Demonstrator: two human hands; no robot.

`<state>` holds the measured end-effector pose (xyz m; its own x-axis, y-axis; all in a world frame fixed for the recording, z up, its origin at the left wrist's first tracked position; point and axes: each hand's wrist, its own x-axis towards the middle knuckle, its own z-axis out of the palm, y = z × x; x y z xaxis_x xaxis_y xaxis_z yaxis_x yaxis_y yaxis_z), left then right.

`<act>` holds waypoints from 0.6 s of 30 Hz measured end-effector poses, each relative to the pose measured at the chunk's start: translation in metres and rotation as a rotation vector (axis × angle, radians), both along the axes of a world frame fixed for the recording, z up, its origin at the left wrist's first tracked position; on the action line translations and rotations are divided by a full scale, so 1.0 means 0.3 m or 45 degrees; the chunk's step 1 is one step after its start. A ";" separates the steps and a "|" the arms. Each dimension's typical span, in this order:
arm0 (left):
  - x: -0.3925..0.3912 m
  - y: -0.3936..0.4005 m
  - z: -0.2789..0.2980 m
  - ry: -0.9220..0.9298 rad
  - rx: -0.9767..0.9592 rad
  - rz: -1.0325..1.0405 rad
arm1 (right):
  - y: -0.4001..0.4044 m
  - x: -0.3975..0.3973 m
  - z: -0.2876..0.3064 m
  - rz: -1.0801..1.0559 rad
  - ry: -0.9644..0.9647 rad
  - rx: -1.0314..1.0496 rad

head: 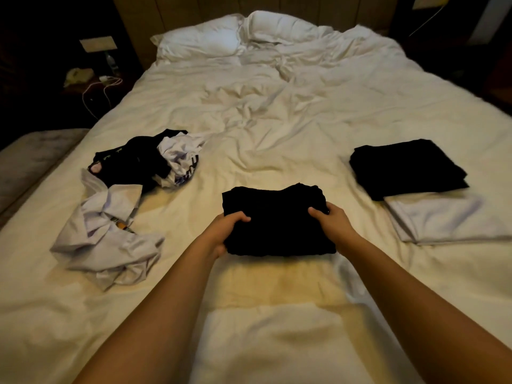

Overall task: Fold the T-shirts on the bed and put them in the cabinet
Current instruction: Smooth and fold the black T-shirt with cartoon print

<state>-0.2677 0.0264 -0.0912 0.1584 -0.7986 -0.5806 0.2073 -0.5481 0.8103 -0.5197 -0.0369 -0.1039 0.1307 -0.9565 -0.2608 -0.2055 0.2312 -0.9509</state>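
Observation:
A folded black T-shirt (277, 220) lies in the middle of the bed (277, 112). My left hand (225, 231) grips its left edge, thumb on top. My right hand (332, 221) grips its right edge the same way. To the right, a folded black T-shirt (404, 167) rests partly on a folded white T-shirt (440, 220). On the left lies a crumpled heap: a white T-shirt (108, 236) in front, a black T-shirt (133, 159) and another white one (180, 159) behind it. No cabinet is in view.
Two white pillows (235, 34) lie at the headboard. A dark nightstand (91, 79) with a phone, a bottle and white cables stands at the far left. A grey bench (30, 159) runs along the bed's left side.

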 end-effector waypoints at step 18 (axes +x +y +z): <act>-0.742 -0.471 0.119 0.244 -0.225 -0.161 | -0.343 -0.763 0.246 -0.323 0.224 -0.011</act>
